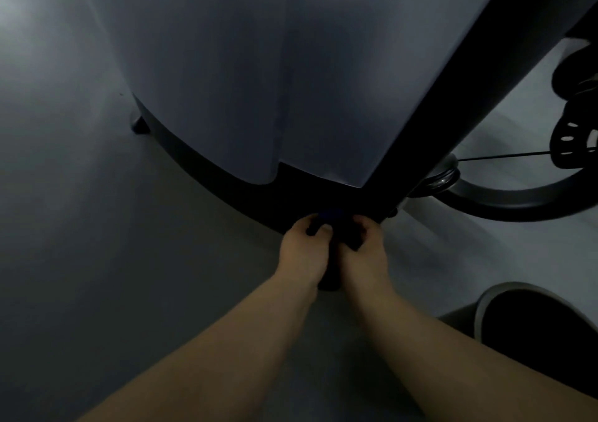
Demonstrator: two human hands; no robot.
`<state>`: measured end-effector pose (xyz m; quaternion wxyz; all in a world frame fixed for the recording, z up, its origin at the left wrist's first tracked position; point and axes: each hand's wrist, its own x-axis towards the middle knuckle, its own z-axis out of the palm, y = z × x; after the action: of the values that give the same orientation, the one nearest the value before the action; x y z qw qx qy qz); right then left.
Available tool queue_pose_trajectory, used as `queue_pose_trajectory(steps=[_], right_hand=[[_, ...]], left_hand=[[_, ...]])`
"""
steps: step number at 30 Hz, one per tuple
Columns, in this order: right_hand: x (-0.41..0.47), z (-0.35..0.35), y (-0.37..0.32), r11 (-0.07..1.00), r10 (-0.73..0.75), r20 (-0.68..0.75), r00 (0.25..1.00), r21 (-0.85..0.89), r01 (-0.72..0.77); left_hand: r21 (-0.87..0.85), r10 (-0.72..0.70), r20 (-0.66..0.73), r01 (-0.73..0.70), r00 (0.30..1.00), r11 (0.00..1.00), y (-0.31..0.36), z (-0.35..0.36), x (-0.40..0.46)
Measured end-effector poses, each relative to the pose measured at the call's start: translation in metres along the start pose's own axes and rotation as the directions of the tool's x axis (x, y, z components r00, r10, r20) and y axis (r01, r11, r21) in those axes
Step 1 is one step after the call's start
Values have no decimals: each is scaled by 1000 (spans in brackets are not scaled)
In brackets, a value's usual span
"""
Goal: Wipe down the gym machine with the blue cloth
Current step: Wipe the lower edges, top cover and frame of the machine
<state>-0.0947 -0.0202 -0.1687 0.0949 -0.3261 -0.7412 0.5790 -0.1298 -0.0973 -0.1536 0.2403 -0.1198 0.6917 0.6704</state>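
Only a small patch of the blue cloth (330,212) shows between the two hands, the rest lost in the dark under the gym machine (259,81), whose top runs off the upper edge of the frame. The fingers of the left hand (304,247) and right hand (364,243) curl into shadow, so what each one grips cannot be told. At lower right, a dark round bin (517,295) is cut off by the frame edge.
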Motion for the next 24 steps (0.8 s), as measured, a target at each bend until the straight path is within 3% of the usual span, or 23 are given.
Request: queue_pose_trajectory(steps=[2,6,8,10,12,13,16,19,21,24], right_hand=[[-3,-2,3,1000,-4,49,999,10,4],[-16,-15,-3,975,-204,34,978,93,200],[-17,-18,-1,962,-273,15,962,-25,273],[-15,-18,3,946,-293,27,956,-139,294],[-14,-13,5,937,-294,68,953,-177,301],[-16,-11,4,934,-305,82,949,-169,315],[-21,-6,1,923,-362,69,929,-108,368],[-13,-8,1,895,-392,55,918,-209,395],[-2,-11,5,855,-392,88,916,-334,398],[1,-14,7,776,-409,75,910,-497,389]], left_hand=[[-42,-43,18,44,999,998,-2,2,-2],[-32,221,-76,-224,972,974,2,16,-17],[-123,159,-135,-176,978,977,4,20,-11],[-255,-7,-181,-40,983,966,4,24,-1],[-375,-138,-190,59,972,925,1,23,7],[-380,-134,-196,51,971,924,1,23,7],[-338,79,-223,-153,972,929,5,18,-7],[-139,257,-221,-291,941,946,3,16,-10],[-127,211,-240,-246,948,961,-1,15,0],[-355,11,-207,-85,978,931,-2,14,7]])
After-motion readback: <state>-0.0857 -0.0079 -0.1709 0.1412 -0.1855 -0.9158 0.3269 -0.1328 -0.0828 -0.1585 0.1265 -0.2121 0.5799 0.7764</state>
